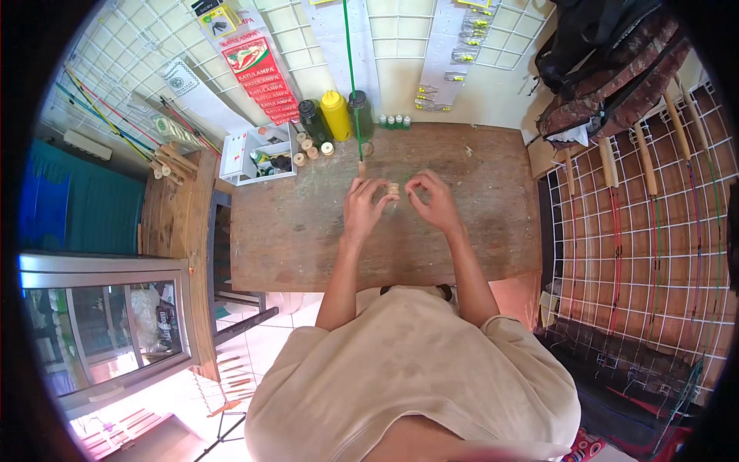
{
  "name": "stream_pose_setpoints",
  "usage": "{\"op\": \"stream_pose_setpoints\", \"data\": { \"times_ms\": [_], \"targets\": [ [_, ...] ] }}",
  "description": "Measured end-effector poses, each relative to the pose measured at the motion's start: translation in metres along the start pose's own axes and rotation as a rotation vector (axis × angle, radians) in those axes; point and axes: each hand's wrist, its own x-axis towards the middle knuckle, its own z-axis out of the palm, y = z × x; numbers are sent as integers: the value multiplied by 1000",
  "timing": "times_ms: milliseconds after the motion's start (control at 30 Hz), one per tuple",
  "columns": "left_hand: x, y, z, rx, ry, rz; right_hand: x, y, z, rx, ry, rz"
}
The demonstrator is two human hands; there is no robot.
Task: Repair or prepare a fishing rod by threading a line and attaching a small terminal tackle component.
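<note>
My left hand [365, 205] pinches a small pale wooden spool [393, 189] between its thumb and fingers, just above the table. Close to its right, my right hand [433, 202] has its thumb and forefinger curled together. Whatever those fingertips hold, if anything, is too fine to make out. Beyond my left hand a thin green fishing rod [356, 92] runs away toward the wall, its cork grip [362, 166] right by my fingers. A small ring [368, 148] lies at the rod's side.
On the worn wooden table [493, 223], a white organizer box [258, 154] stands at the far left. Several wooden spools [300, 159], a yellow squeeze bottle [336, 115], dark bottles [313, 122] and small green-capped vials [394, 122] line the back. Rods hang on a right-hand rack [616, 231].
</note>
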Motion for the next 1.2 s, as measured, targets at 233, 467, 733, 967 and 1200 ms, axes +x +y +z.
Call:
{"op": "stream_pose_setpoints", "data": {
  "times_ms": [233,467,733,967,1200],
  "targets": [
    [8,-5,-3,59,-41,72,9,6,3,67,-146,-58],
    [16,-9,-7,88,-83,113,14,11,6,139,-120,-5],
    [23,-7,-5,98,-124,187,17,12,-1,75,-141,9],
    [27,-5,-4,137,-134,235,17,15,4,61,-109,-39],
    [21,-8,0,122,-151,176,8,14,14,76,-85,17]
  ]
}}
